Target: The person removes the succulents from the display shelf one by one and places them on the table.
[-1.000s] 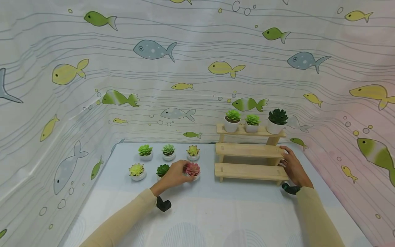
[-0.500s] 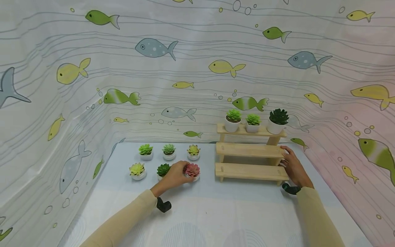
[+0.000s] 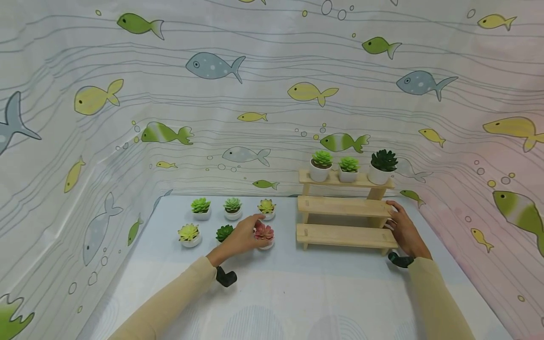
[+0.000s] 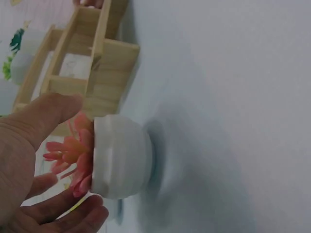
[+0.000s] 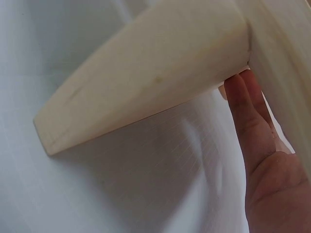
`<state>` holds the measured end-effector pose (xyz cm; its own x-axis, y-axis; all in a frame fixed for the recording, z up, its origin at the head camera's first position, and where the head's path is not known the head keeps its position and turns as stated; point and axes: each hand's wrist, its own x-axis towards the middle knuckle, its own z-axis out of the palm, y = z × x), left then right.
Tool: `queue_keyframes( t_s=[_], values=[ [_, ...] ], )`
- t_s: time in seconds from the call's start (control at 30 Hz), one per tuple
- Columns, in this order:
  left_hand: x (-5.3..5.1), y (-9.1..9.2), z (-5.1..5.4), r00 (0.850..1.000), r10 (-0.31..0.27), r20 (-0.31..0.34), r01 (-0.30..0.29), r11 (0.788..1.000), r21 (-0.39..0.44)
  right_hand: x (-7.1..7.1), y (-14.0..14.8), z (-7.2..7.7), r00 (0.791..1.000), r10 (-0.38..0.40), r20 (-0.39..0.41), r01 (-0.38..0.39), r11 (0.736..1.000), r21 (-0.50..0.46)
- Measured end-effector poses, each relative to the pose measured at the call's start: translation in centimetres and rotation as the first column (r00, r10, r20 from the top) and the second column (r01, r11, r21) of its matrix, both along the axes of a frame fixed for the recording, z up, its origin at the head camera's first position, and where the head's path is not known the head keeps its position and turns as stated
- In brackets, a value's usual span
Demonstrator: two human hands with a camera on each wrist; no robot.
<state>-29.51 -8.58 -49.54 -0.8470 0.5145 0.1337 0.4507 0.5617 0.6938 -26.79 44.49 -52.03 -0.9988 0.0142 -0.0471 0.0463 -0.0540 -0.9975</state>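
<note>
A person's two bare hands, well apart, reach forward over a pale blue-white table (image 3: 293, 295). The left forearm, in a beige sleeve (image 3: 170, 297), slants in from the lower left, and the left hand (image 3: 239, 237) arches sideways around a pink succulent (image 3: 264, 232). Its thumb and fingers are spread on either side of the leaves rather than clamped; seen from the wrist, the thumb stands off the white pot (image 4: 122, 158). That pot sits upright on the table, at the near right corner of two rows of small potted succulents. Close behind it is a yellow succulent (image 3: 266, 208); a dark green succulent (image 3: 224, 233) is partly behind the left hand.

The right arm rises from the lower right, bent inward at the wrist. The right hand (image 3: 403, 231) rests at the right end of a three-tier wooden stand (image 3: 346, 236), fingers reaching toward the middle step. The wood hides its fingertips in the close view, so I cannot tell whether it grips or merely leans. Three potted plants (image 3: 348, 171) line the top tier.
</note>
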Motion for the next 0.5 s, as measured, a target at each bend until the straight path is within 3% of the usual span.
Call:
queue_keyframes(
  t_s=[0.23,0.5],
  values=[
    [-1.1,0.8,1.8,1.0,-0.008,-0.001,0.008,0.998,0.068,0.0,0.0,0.1,1.0,-0.004,0.004,0.004,1.0,0.001],
    [-2.6,2.5,3.7,0.999,-0.002,-0.046,0.01,0.988,0.155,0.0,0.0,0.1,1.0,-0.015,0.022,0.015,1.0,0.003]
  ],
)
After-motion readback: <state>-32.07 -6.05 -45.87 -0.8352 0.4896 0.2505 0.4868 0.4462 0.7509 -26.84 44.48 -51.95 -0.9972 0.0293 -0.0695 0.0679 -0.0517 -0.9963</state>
